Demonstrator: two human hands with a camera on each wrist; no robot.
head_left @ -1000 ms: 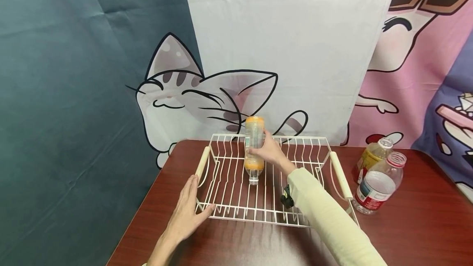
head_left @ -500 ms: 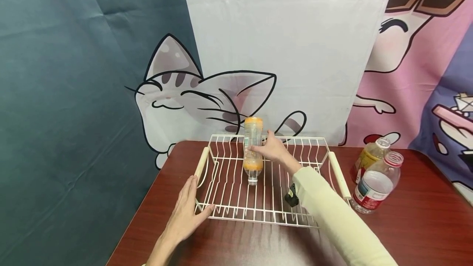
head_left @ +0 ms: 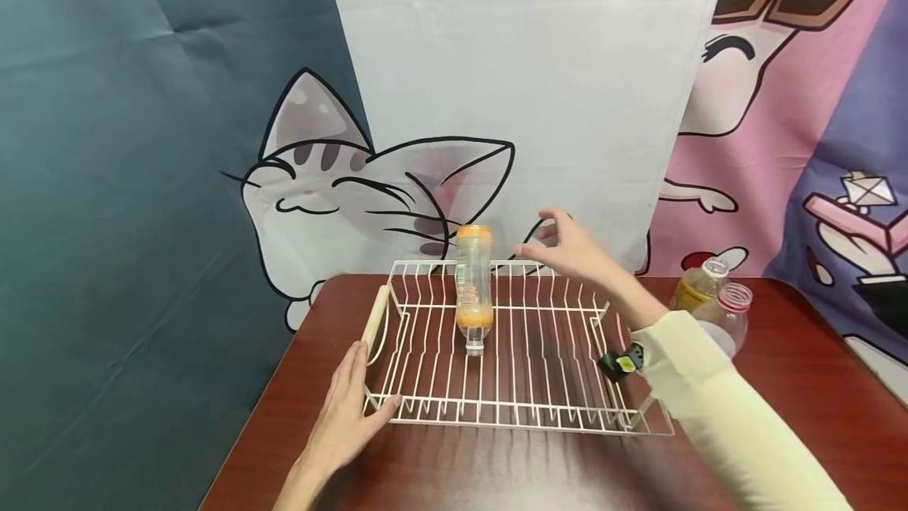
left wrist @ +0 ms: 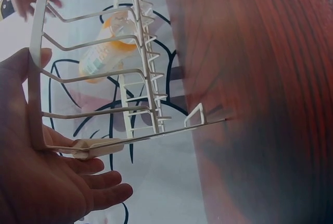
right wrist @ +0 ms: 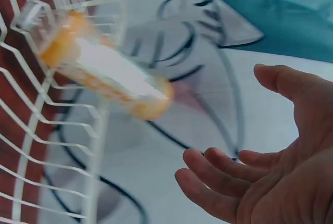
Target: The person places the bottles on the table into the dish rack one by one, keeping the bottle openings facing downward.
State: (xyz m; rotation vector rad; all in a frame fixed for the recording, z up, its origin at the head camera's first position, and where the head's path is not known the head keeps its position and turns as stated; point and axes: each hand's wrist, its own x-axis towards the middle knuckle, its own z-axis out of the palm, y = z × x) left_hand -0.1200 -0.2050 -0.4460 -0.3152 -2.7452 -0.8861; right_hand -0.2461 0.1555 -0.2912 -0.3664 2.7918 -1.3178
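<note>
A clear plastic bottle (head_left: 474,282) with orange bands leans neck-down in the white wire dish rack (head_left: 532,423), its base up at the back rail. My right hand (head_left: 578,251) hangs over the back right of the rack, apart from the bottle. Nothing is between its spread thumb and fingers (right wrist: 223,174). My left hand (head_left: 347,408) rests at the rack's front left corner. Its thumb lies at the front rail, and its straight fingers (left wrist: 109,185) touch the cream handle (head_left: 376,318) side.
Two more clear bottles stand on the table right of the rack: one with a yellow label (head_left: 698,286), one with a red-ringed neck (head_left: 734,298). My right sleeve (head_left: 731,400) partly covers that side. A printed cloth (head_left: 539,85) hangs behind the dark red table (head_left: 298,353).
My right hand has let go of the orange-banded bottle and moved up and right. The bottle stays leaning in the rack. My left hand keeps its place at the corner; the view turned slightly right.
</note>
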